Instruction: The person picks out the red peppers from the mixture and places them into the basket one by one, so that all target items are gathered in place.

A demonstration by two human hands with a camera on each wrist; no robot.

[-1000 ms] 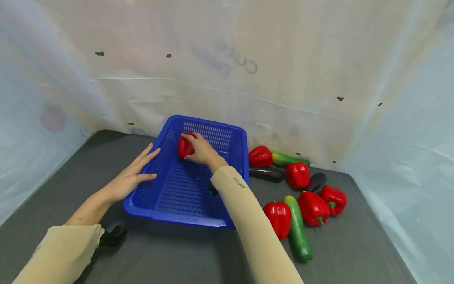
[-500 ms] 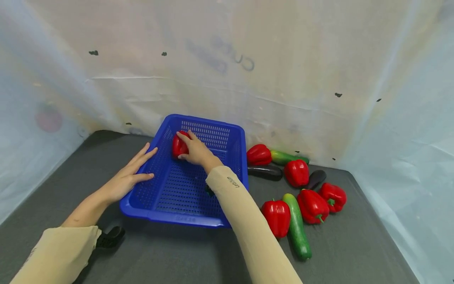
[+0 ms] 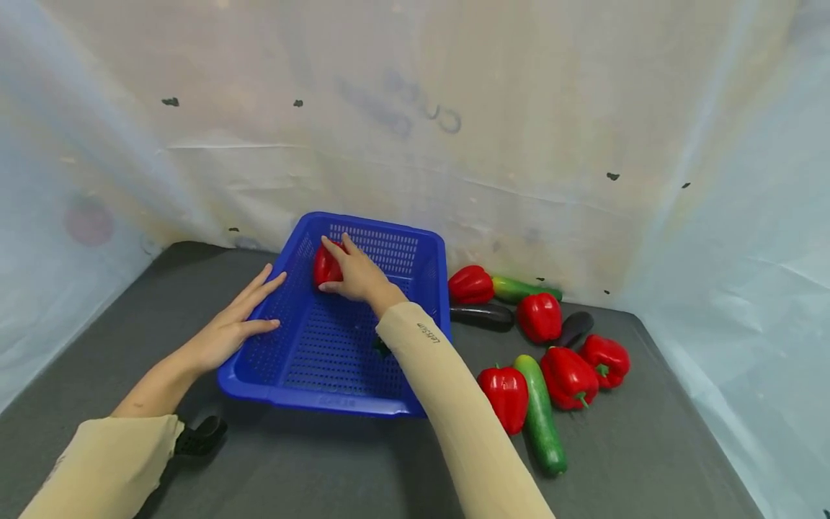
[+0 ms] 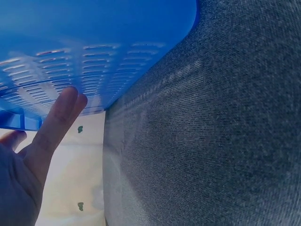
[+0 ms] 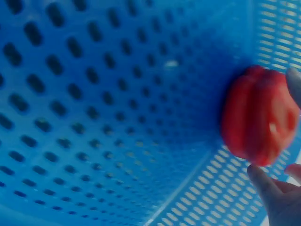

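A blue plastic basket with slotted sides stands on the dark grey tabletop. Inside it, a red bell pepper rests in the far left corner. My right hand reaches in over that pepper with its fingers spread; in the right wrist view, a fingertip meets or nearly meets the pepper's lower edge. The hand partly covers the pepper in the head view. My left hand lies along the basket's left side, fingers extended against the rim. In the left wrist view, its fingers reach the slotted outer wall.
Right of the basket lie several red bell peppers, a green cucumber, another cucumber at the back, a dark eggplant and a second eggplant. Pale plastic sheeting rises behind the table.
My right hand moved the pepper slightly left into the basket's corner, and its fingers have since spread and loosened from it. The left hand has stayed at the rim.
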